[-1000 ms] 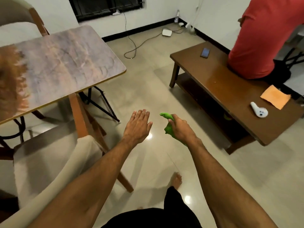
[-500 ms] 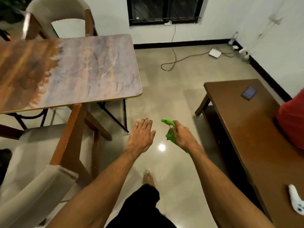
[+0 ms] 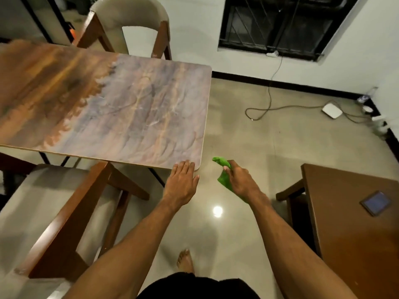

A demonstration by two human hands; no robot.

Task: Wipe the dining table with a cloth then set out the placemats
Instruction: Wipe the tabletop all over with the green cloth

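Okay, the right hand (image 3: pixel 239 182) has its fingers curled round a bunched green cloth (image 3: pixel 222 179), gripping it. One end of the cloth pokes out up and to the left past the thumb, and the rest hangs under the palm. The cloth is in the air over the floor, just beside the near right corner of the dining table (image 3: pixel 129 104) and not on it. The left hand (image 3: pixel 182 182) is flat, palm down, with straight fingers held together and nothing in it. Its fingertips overlap the table's near edge at that corner, but whether they touch the top cannot be told. The hands are near each other and apart. The tabletop has a rust-and-grey marbled print with rounded corners. One cushioned wooden chair (image 3: pixel 54 212) sits at the table's near side, lower left, and a second chair (image 3: pixel 129 16) stands at the far side. At the right is a dark brown low table (image 3: pixel 356 244) with a phone (image 3: pixel 376 202) lying flat on it, well apart from the hands. A dark barred window (image 3: pixel 280 24) is in the back wall, and a cable (image 3: pixel 269 100) drops from it and loops across the floor near a white box (image 3: pixel 332 110). The person's bare foot (image 3: pixel 185 261) is on the glossy floor between the arms, with a bright light reflection (image 3: pixel 217 211) just ahead of it.
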